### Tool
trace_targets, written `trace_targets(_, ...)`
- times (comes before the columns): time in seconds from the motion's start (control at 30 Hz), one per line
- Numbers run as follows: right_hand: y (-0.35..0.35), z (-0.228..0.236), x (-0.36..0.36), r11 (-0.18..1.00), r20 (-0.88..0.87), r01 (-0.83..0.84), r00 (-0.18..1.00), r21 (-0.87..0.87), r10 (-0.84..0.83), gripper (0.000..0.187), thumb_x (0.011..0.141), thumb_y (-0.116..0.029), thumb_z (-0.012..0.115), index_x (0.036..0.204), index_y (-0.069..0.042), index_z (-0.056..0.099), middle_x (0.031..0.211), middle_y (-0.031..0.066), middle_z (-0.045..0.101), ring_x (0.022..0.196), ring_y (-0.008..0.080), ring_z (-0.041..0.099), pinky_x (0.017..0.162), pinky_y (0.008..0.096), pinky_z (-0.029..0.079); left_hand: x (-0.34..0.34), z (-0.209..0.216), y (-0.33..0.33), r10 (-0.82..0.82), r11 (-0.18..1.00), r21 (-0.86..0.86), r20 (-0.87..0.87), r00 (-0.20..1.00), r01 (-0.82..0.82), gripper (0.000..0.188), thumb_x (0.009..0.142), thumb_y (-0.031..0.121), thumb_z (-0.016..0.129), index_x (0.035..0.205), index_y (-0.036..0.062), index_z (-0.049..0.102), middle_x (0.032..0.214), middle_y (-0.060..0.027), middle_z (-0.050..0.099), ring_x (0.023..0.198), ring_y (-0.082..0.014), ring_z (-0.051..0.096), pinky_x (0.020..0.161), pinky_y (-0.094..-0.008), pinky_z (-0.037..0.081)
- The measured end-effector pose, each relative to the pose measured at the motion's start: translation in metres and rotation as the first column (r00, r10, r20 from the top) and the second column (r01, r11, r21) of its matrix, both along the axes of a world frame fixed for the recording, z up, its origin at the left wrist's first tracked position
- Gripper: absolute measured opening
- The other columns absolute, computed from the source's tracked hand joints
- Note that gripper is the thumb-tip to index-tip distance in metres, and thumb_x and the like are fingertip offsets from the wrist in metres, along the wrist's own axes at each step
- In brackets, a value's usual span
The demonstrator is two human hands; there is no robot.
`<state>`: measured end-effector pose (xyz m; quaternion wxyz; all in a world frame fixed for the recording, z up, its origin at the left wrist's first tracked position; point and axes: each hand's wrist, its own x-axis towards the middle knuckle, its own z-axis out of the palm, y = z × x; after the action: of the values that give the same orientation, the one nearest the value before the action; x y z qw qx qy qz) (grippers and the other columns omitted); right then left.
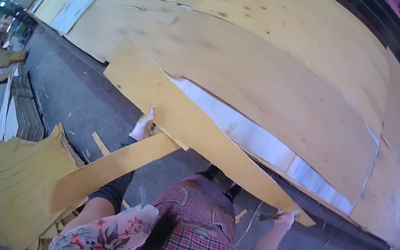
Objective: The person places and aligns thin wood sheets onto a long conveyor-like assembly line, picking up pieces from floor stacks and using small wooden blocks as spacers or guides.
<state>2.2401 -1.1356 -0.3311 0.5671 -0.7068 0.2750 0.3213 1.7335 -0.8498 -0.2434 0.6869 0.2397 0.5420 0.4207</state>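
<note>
A long, tapering sheet of wood veneer (pixel 199 127) slants across the front of a veneer-covered stack, its left end wide and its right end narrow. My left hand (pixel 143 127), in a pale glove, is closed on its near edge. A second, shorter veneer strip (pixel 111 171) runs from beside that hand toward the lower left; whether the hand grips it too is unclear. Near the narrow tip, my right hand (pixel 287 216), also gloved, is closed on the long sheet. A small dark object (pixel 266 217) pokes out beside the right hand, too blurred to name.
Broad veneer sheets (pixel 272 79) cover the large stack ahead, with white patches (pixel 242 127) showing between them. Yellowish veneer pieces (pixel 21 184) lie piled at the lower left, near stacked sheets (pixel 28 100). Scraps litter the grey floor (pixel 78 87).
</note>
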Motion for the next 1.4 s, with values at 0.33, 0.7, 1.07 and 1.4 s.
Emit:
trace_targets(0.33,-0.090,-0.118,0.010,0.997,-0.235,-0.055,0.971,-0.047,0.042,0.057,0.083,-0.050,0.045,0.124,-0.011,0.041,0.120,0.0068,0.048,0.108,0.0207,0.044,0.090,0.0362,0.036,-0.021,-0.075,-0.003,0.237,0.971,-0.081,0.210,0.949,-0.225,0.045,0.075,0.047,0.060,0.109,0.0183,0.052,0.082,0.0015,0.057,0.049,-0.0098,0.045,0.038,-0.0211,0.029)
trace_targets(0.7,-0.006,0.068,0.069,0.942,0.473,-0.239,0.875,0.234,0.104,0.047,0.079,-0.045,0.057,0.113,-0.013,0.050,0.099,0.0036,0.058,0.072,0.0128,0.057,0.055,0.0248,0.045,0.007,-0.082,0.011,0.217,0.963,-0.207,0.215,0.952,-0.173,0.047,0.073,0.048,0.062,0.106,0.0167,0.053,0.077,-0.0006,0.057,0.045,-0.0096,0.042,0.038,-0.0223,0.028)
trace_targets(1.07,0.073,0.036,0.062,0.979,0.242,-0.151,0.963,0.137,0.115,0.037,0.073,-0.041,0.065,0.096,-0.013,0.057,0.076,0.0002,0.059,0.047,0.0108,0.048,0.040,0.0220,0.037,0.010,-0.071,0.044,0.099,0.974,-0.218,0.137,0.986,-0.068,0.045,0.073,0.046,0.064,0.098,0.0093,0.056,0.074,-0.0053,0.060,0.046,-0.0155,0.052,0.036,-0.0277,0.041)
trace_targets(1.4,0.090,0.019,0.059,0.964,0.165,-0.105,0.984,0.246,0.065,0.050,0.074,-0.039,0.065,0.111,-0.010,0.049,0.099,0.0038,0.058,0.081,0.0205,0.058,0.065,0.0333,0.048,0.003,-0.094,0.049,0.077,0.967,-0.251,0.108,0.991,-0.048,0.039,0.076,0.046,0.062,0.086,0.0084,0.056,0.059,-0.0037,0.054,0.045,-0.0133,0.048,0.035,-0.0273,0.038)
